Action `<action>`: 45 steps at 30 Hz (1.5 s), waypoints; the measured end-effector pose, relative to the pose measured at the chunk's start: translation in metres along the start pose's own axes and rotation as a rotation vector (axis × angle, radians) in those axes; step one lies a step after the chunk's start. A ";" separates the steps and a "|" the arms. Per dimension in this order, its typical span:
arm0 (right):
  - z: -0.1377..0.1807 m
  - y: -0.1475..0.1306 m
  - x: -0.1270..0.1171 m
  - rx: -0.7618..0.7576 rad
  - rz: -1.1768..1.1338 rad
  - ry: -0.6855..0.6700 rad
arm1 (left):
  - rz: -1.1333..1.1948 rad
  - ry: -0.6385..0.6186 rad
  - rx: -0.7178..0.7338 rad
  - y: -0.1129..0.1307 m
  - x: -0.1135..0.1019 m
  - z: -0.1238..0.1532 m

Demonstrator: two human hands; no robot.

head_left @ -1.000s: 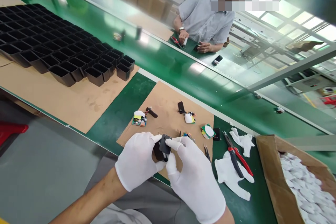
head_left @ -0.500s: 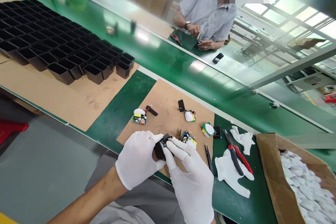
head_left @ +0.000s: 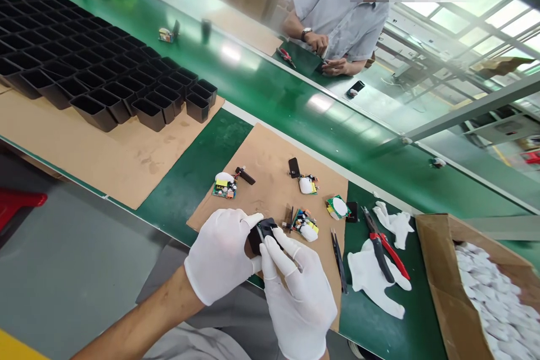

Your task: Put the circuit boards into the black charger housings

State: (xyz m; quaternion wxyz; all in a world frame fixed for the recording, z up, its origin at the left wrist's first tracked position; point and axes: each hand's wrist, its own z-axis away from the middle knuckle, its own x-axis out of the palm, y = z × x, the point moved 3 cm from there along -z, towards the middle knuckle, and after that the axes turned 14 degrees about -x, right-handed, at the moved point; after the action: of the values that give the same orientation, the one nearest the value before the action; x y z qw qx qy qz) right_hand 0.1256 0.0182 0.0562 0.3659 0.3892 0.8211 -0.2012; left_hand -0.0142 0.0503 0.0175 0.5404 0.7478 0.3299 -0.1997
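Both my hands wear white gloves. My left hand [head_left: 223,253] is closed around a black plastic case [head_left: 255,239] near the front edge of the cardboard sheet [head_left: 270,152]. From the other side, the fingers of my right hand [head_left: 295,287] press at the top of the case, on a dark part at its opening; what lies inside is mostly hidden. Just beyond my right hand lies a circuit board [head_left: 306,224] with a white blob and a black piece. More boards like it rest on the sheet: one on the left [head_left: 225,184], one at the back [head_left: 307,184] and one on the right [head_left: 337,207].
Rows of black cases [head_left: 93,62] stand at the left. To the right are tweezers [head_left: 338,261], red-handled pliers [head_left: 383,247], loose white gloves [head_left: 375,284] and a carton [head_left: 442,287] of white pads or lumps. Across the bench a co-worker [head_left: 333,28] handles something small.
My right hand's fingers have shifted slightly down and left on the case, uncovering more of the nearby board. The dark part at the opening appears to sit lower. The view has moved a little.
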 end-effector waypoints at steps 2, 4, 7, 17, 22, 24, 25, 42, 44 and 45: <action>0.000 0.001 0.001 -0.004 0.000 0.011 | 0.002 -0.010 -0.005 0.000 0.000 -0.001; 0.000 0.001 0.002 -0.019 -0.010 0.005 | 0.005 -0.020 -0.014 -0.001 0.000 -0.001; -0.001 0.000 0.001 -0.071 -0.004 -0.017 | 0.010 -0.027 -0.017 -0.001 0.000 -0.001; 0.002 0.004 0.009 -0.159 0.091 -0.044 | 0.027 -0.010 -0.014 0.000 0.000 -0.002; 0.002 0.007 -0.003 -0.196 0.095 -0.060 | 0.121 0.034 0.012 0.011 -0.015 -0.004; 0.002 0.007 -0.007 -0.182 0.097 -0.060 | 0.171 0.033 0.030 0.015 -0.019 -0.005; 0.002 0.007 -0.007 -0.176 0.083 -0.055 | 0.171 0.017 0.028 0.015 -0.018 -0.006; -0.002 0.002 0.002 0.356 -0.255 0.038 | -0.043 -0.131 0.041 0.004 0.001 -0.002; -0.005 0.004 -0.001 0.356 -0.269 0.012 | -0.005 -0.088 0.044 0.005 -0.001 -0.002; -0.006 0.005 -0.002 0.333 -0.268 0.004 | 0.004 -0.072 0.041 0.005 -0.001 -0.002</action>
State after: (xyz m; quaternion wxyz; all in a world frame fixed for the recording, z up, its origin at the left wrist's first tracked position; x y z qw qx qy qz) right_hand 0.1273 0.0238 0.0619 0.2649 0.3319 0.8216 -0.3804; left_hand -0.0117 0.0507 0.0220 0.5370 0.7517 0.3045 -0.2322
